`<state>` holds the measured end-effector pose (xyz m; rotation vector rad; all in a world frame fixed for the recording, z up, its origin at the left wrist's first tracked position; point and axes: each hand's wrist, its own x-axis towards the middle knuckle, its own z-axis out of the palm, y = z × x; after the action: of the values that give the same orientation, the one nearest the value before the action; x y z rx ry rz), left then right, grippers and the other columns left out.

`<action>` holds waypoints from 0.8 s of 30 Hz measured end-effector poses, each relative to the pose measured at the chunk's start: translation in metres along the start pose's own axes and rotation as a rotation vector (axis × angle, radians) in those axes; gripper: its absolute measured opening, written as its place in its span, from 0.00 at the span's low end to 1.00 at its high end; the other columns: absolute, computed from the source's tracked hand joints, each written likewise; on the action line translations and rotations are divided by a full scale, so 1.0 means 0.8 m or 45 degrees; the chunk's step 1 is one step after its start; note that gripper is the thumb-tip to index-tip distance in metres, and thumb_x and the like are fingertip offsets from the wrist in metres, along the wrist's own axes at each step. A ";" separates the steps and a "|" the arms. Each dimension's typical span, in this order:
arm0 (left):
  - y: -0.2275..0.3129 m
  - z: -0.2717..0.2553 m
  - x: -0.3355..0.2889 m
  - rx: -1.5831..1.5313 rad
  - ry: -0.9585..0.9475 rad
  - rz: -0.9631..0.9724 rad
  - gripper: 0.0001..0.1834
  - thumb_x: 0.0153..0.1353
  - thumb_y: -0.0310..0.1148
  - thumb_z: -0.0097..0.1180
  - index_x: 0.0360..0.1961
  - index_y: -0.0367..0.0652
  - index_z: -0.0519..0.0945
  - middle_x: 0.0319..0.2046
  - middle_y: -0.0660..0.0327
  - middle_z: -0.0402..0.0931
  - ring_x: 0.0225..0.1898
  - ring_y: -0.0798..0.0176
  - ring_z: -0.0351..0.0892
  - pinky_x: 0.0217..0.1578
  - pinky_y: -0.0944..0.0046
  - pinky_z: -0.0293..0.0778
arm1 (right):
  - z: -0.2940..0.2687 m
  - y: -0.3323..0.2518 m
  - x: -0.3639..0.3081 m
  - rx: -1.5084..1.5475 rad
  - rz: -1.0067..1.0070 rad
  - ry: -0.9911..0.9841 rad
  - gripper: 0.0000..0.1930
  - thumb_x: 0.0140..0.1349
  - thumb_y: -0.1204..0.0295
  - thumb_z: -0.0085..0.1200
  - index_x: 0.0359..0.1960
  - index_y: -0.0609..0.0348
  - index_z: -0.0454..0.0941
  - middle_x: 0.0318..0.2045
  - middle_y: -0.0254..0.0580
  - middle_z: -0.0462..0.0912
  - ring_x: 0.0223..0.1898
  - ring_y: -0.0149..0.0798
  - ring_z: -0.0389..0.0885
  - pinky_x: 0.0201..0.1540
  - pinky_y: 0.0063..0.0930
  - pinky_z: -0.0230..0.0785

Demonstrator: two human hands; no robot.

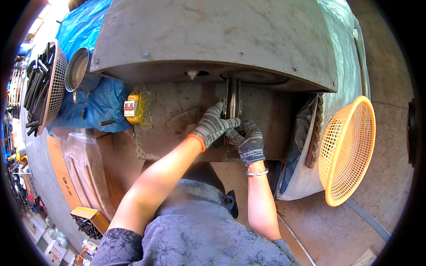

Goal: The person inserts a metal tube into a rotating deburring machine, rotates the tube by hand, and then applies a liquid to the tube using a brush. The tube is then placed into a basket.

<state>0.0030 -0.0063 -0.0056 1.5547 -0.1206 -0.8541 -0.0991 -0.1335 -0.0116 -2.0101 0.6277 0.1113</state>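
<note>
Both hands wear grey striped knit gloves and meet at the near end of a narrow metal channel [232, 98] that juts toward me from under a large grey metal housing [213, 33]. My left hand [212, 124], with an orange cuff, lies against the channel's left side, its fingers closed and reaching across the end. Close beside it, my right hand [249, 139] has its fingers curled in at the same end, thumb side toward the left. Whatever small piece they grip is hidden by the gloves. A pointed metal cone [192, 74] sticks out under the housing, left of the channel.
An orange plastic basket [347, 150] stands at right. On the left are a basket of black rods [57, 91], a metal mug [80, 71] on blue plastic sheeting [100, 99], and a yellow switch box [137, 108]. A cardboard box of dark pieces [91, 217] sits lower left.
</note>
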 end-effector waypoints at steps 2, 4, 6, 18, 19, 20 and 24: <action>0.009 -0.003 -0.003 0.029 -0.018 -0.021 0.28 0.49 0.39 0.70 0.49 0.37 0.76 0.42 0.52 0.79 0.44 0.59 0.77 0.47 0.61 0.72 | -0.001 -0.002 -0.003 0.076 0.033 -0.017 0.16 0.48 0.63 0.69 0.30 0.63 0.79 0.29 0.49 0.79 0.31 0.47 0.78 0.35 0.37 0.70; 0.009 -0.004 -0.003 0.077 -0.009 -0.008 0.29 0.49 0.39 0.70 0.49 0.36 0.75 0.43 0.52 0.79 0.45 0.58 0.76 0.49 0.60 0.71 | -0.002 0.012 -0.003 0.320 0.048 -0.065 0.16 0.48 0.63 0.69 0.31 0.63 0.79 0.28 0.49 0.79 0.31 0.47 0.78 0.35 0.37 0.70; -0.001 -0.002 0.000 0.143 0.027 0.037 0.29 0.49 0.40 0.70 0.50 0.36 0.75 0.43 0.52 0.79 0.46 0.58 0.76 0.50 0.60 0.71 | -0.001 0.016 0.000 0.183 -0.042 -0.056 0.17 0.47 0.62 0.69 0.31 0.63 0.80 0.28 0.49 0.79 0.30 0.48 0.78 0.35 0.37 0.71; 0.013 -0.005 -0.010 -0.053 -0.074 -0.091 0.40 0.54 0.42 0.65 0.63 0.34 0.63 0.55 0.47 0.71 0.56 0.53 0.71 0.56 0.59 0.67 | 0.001 -0.069 -0.025 -0.777 -0.369 0.329 0.30 0.42 0.58 0.69 0.46 0.60 0.76 0.43 0.51 0.76 0.46 0.52 0.74 0.51 0.45 0.64; 0.017 -0.005 -0.014 0.121 -0.019 -0.092 0.39 0.54 0.42 0.65 0.63 0.34 0.63 0.56 0.46 0.71 0.57 0.52 0.70 0.57 0.59 0.67 | 0.004 -0.071 -0.033 -0.924 -0.522 0.456 0.32 0.40 0.57 0.69 0.48 0.60 0.75 0.46 0.52 0.75 0.49 0.54 0.72 0.54 0.47 0.62; 0.024 -0.007 -0.019 0.296 0.037 -0.092 0.39 0.55 0.42 0.64 0.63 0.34 0.63 0.56 0.46 0.70 0.58 0.52 0.70 0.57 0.59 0.66 | 0.013 -0.060 -0.036 -0.825 -0.518 0.435 0.32 0.40 0.60 0.68 0.49 0.60 0.75 0.51 0.51 0.71 0.54 0.54 0.66 0.58 0.48 0.56; 0.010 -0.005 -0.026 0.389 0.212 -0.039 0.35 0.58 0.44 0.60 0.61 0.34 0.65 0.57 0.42 0.68 0.60 0.49 0.68 0.58 0.57 0.65 | 0.023 -0.054 -0.044 -0.800 -0.523 0.527 0.23 0.43 0.70 0.65 0.44 0.61 0.75 0.44 0.50 0.74 0.47 0.53 0.71 0.50 0.47 0.63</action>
<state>-0.0063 0.0062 0.0105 1.9120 -0.1108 -0.7514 -0.1054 -0.0881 0.0252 -2.7665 0.4457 -0.4134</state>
